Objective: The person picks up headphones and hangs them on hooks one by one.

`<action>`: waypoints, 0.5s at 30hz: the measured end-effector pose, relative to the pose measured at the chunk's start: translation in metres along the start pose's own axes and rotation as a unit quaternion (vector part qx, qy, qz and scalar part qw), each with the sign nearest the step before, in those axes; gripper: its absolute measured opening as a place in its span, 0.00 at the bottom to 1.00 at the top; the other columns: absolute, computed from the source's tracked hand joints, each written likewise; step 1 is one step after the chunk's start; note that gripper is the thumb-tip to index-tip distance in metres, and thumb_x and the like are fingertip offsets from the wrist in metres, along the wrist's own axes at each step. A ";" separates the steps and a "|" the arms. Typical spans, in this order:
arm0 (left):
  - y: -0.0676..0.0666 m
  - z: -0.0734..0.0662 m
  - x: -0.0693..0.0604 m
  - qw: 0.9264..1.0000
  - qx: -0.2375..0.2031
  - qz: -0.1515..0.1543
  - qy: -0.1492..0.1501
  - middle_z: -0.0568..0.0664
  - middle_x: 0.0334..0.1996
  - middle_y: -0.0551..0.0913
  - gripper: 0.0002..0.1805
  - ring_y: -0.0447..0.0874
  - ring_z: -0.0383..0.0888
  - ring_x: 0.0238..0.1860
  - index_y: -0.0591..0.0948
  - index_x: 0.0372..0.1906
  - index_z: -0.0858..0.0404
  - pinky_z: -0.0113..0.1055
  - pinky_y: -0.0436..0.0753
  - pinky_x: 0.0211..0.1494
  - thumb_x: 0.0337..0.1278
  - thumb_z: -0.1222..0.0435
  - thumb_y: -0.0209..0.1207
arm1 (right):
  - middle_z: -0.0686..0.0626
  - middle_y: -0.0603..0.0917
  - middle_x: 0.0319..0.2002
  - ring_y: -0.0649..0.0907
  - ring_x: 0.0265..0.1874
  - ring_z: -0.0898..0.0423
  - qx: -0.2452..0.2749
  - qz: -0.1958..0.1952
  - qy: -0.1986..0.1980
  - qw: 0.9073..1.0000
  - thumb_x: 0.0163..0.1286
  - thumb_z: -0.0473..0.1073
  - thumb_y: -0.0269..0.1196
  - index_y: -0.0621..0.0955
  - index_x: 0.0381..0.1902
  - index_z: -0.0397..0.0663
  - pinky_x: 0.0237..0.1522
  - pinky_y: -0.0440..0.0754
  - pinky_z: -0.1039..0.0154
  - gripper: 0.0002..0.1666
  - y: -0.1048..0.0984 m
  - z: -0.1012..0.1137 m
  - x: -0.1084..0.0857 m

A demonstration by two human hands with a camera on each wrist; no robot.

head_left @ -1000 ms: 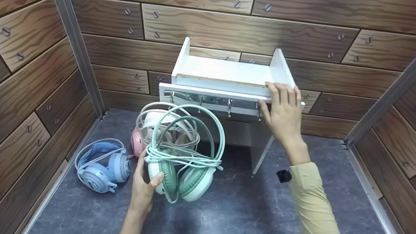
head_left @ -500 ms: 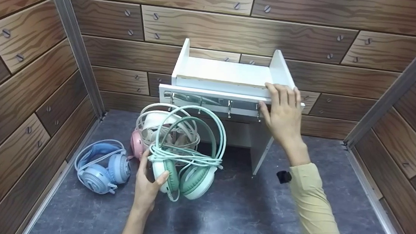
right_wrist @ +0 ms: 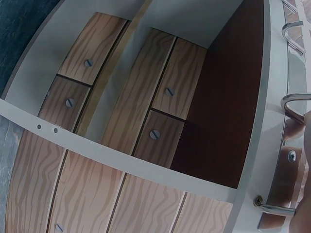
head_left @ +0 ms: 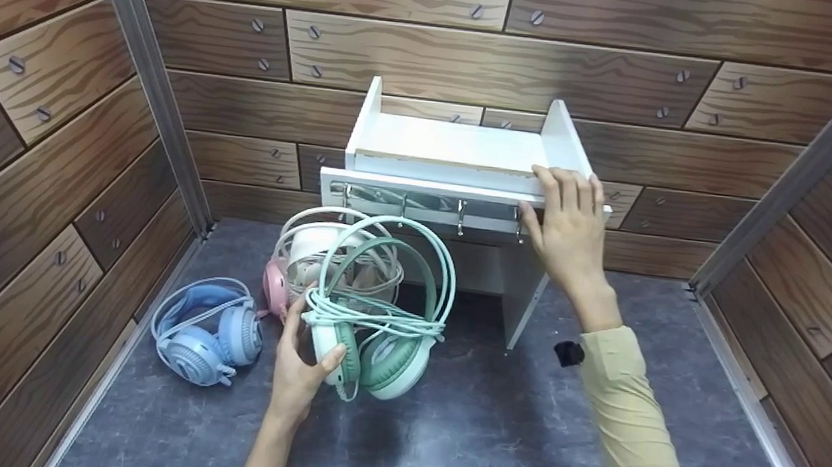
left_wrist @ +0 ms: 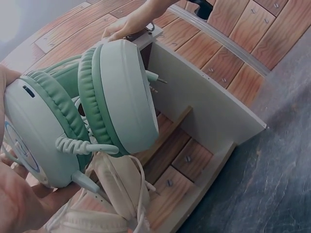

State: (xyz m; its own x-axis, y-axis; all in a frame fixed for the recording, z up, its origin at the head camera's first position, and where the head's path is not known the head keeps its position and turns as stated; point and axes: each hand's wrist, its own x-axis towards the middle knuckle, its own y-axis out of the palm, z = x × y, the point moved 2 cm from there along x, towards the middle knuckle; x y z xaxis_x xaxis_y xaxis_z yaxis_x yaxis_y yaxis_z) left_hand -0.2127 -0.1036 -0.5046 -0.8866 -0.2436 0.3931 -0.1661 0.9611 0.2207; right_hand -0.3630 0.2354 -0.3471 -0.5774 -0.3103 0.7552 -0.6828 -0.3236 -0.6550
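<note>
Mint-green headphones (head_left: pixel 393 363), their cable wound across the band, are held up off the floor by my left hand (head_left: pixel 297 381). Its thumb and fingers grip the left ear cup, as the left wrist view shows with the cup (left_wrist: pixel 43 131) against the palm. My right hand (head_left: pixel 570 236) rests on the top right corner of a white shelf stand (head_left: pixel 454 143), fingers over the edge and thumb at the front rail. Metal hooks (head_left: pixel 461 217) line that rail. Behind the green pair hang or stand white and pink headphones (head_left: pixel 276 285); which one I cannot tell.
Blue headphones (head_left: pixel 204 335) lie on the dark floor (head_left: pixel 459 433) at the left. Wood-patterned walls (head_left: pixel 506 68) enclose the space on three sides. The stand's side panel (head_left: pixel 523 295) reaches down to the floor. A small black object (head_left: pixel 568 353) is by the right sleeve.
My left hand has shifted slightly to the right with the mint-green headphones. The right hand stays on the stand's corner, and the other headphones have not moved.
</note>
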 end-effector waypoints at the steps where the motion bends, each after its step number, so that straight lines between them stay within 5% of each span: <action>1: 0.000 0.001 0.000 1.000 -0.001 0.002 0.004 0.59 0.66 0.71 0.49 0.73 0.45 0.63 0.63 0.76 0.65 0.32 0.73 0.63 0.43 0.72 0.67 | 0.41 0.71 0.62 0.66 0.65 0.42 0.000 0.000 0.000 1.000 0.80 0.59 0.46 0.66 0.72 0.48 0.75 0.50 0.45 0.31 0.000 0.000 0.000; 15: 0.000 0.005 0.002 0.999 0.026 0.022 0.034 0.54 0.67 0.71 0.51 0.73 0.45 0.64 0.62 0.77 0.64 0.31 0.71 0.65 0.42 0.71 0.70 | 0.41 0.71 0.62 0.66 0.65 0.42 -0.001 -0.001 -0.003 1.000 0.81 0.59 0.46 0.66 0.72 0.48 0.76 0.49 0.45 0.31 0.000 0.000 0.000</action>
State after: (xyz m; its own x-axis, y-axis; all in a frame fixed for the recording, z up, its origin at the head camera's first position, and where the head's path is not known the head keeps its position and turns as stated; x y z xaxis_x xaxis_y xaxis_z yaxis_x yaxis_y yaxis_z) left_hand -0.2161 -0.1037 -0.5084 -0.8624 -0.2084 0.4614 -0.1522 0.9759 0.1563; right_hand -0.3634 0.2351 -0.3470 -0.5735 -0.3156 0.7560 -0.6846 -0.3221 -0.6539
